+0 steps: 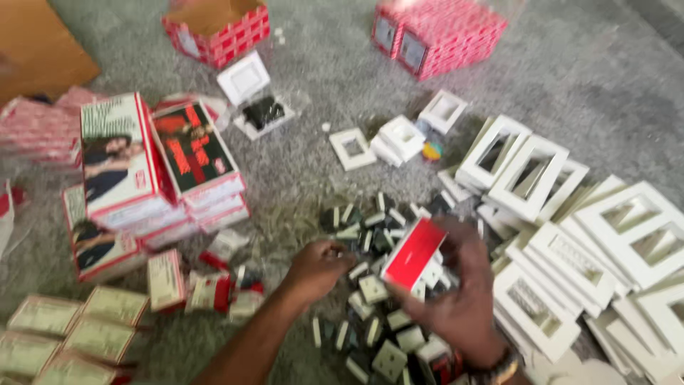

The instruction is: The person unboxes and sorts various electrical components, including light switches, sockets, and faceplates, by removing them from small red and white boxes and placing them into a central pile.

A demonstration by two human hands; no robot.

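Observation:
My right hand (463, 292) holds a small red box (415, 251) tilted over a heap of small white and dark switch modules (370, 285) on the grey carpet. My left hand (317, 265) reaches into the left side of that heap, its fingers curled over the pieces; the blur hides whether it grips one. A watch sits on my right wrist.
White rectangular frames (570, 235) are piled at the right. Stacked printed boxes (157, 171) stand at the left, flat packets (71, 335) at the lower left. Red cartons (434, 32) and an open red carton (214, 25) lie at the far side. Brown cardboard (35, 43) is top left.

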